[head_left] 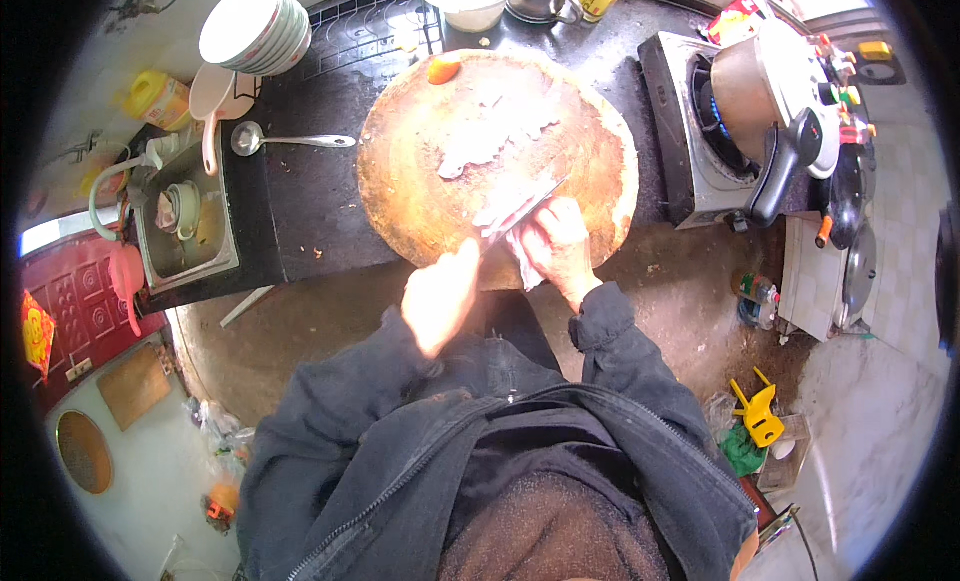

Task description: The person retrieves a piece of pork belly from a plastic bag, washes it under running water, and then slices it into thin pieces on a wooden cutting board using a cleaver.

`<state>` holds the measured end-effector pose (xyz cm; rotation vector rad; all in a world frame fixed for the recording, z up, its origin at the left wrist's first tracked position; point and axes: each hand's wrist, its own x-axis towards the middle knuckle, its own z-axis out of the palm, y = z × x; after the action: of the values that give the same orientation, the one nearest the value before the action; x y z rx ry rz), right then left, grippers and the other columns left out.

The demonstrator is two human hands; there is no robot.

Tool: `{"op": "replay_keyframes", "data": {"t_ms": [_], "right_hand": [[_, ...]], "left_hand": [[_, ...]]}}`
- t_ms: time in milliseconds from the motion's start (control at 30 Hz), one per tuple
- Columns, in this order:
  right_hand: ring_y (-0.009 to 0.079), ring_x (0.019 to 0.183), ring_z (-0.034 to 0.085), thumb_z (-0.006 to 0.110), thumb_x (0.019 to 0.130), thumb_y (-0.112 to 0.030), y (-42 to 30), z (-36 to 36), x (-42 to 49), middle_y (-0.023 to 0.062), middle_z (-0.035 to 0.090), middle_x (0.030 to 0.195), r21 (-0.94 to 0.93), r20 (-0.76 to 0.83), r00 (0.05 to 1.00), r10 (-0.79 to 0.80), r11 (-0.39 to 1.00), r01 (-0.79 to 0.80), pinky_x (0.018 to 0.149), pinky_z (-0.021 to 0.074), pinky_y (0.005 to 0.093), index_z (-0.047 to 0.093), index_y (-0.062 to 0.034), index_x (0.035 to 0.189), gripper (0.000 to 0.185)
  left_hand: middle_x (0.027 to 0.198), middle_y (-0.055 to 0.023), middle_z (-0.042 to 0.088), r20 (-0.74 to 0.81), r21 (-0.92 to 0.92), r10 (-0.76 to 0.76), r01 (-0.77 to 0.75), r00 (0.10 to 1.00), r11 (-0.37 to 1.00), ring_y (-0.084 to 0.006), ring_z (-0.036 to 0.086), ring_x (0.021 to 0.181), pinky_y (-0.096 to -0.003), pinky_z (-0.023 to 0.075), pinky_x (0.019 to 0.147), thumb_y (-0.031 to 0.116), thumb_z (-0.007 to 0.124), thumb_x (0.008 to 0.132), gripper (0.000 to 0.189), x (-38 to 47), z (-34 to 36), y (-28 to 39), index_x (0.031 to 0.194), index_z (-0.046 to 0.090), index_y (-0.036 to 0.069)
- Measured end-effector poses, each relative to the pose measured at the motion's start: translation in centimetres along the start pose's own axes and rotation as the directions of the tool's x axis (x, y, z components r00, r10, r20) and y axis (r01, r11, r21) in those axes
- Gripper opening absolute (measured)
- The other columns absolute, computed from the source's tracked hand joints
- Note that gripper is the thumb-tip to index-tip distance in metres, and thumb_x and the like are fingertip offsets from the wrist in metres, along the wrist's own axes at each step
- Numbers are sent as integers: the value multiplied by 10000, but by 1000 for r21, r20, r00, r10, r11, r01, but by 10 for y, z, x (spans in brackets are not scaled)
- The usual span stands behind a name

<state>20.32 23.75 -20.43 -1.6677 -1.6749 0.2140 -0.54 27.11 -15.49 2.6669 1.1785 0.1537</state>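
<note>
A thick round wooden chopping block (397, 198) lies before me on the black counter. My left hand (442, 292) is closed around the handle of a kitchen knife (534, 204), whose blade slants up and to the right over the block's near part. My right hand (556, 240) grips a piece of pale, pinkish meat (529, 270) right beside the blade. Thin slices of what looks like meat (469, 157) are spread over the middle of the block, partly washed out by glare. An orange piece of food (443, 70) sits near the far edge.
To the right, a pressure cooker (750, 78) stands on a gas stove (701, 183) with a blue flame; its black handle points towards me. Left are a metal ladle (292, 140), stacked bowls (259, 37), a white pan (212, 105) and a sink (221, 262). A white basin (472, 15) stands behind.
</note>
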Motion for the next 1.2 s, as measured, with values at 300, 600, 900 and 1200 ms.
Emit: {"op": "replay_keyframes", "data": {"t_ms": [300, 600, 900, 1200], "right_hand": [[337, 826, 569, 719, 715, -120, -1, 2, 6, 104, 589, 830, 85, -20, 1000, -15, 996, 16, 737, 495, 436, 623, -79, 811, 142], [347, 836, 573, 745, 700, -136, 8, 14, -2, 136, 591, 842, 61, -27, 999, 20, 998, -18, 739, 497, 445, 607, -70, 815, 192], [342, 991, 609, 712, 797, -59, 1, -5, -17, 142, 655, 1043, 109, 21, 1000, 5, 994, -7, 861, 508, 421, 683, -48, 963, 169], [371, 928, 591, 681, 731, -45, -1, 1, -13, 154, 610, 943, 23, 6, 999, -32, 999, 32, 810, 509, 430, 645, -23, 901, 176]], "left_hand": [[766, -160, 620, -219, -342, 128, -199, 967, 918, -340, 647, 669, -435, 531, 590, 122, 549, 911, 149, 55, 37, 2, 1021, 581, 27], [613, -99, 593, 48, -25, -21, 22, 999, 999, -280, 631, 486, -391, 504, 440, 287, 574, 981, 211, 2, 9, -12, 952, 504, 90], [659, -161, 630, -95, -71, -113, 106, 989, 992, -331, 664, 597, -432, 516, 510, 262, 606, 962, 227, 20, -22, -63, 940, 523, 52], [632, -82, 547, -56, -127, 89, -95, 994, 987, -232, 603, 488, -351, 477, 439, 201, 604, 943, 146, -30, -30, -16, 992, 549, 75]]}}
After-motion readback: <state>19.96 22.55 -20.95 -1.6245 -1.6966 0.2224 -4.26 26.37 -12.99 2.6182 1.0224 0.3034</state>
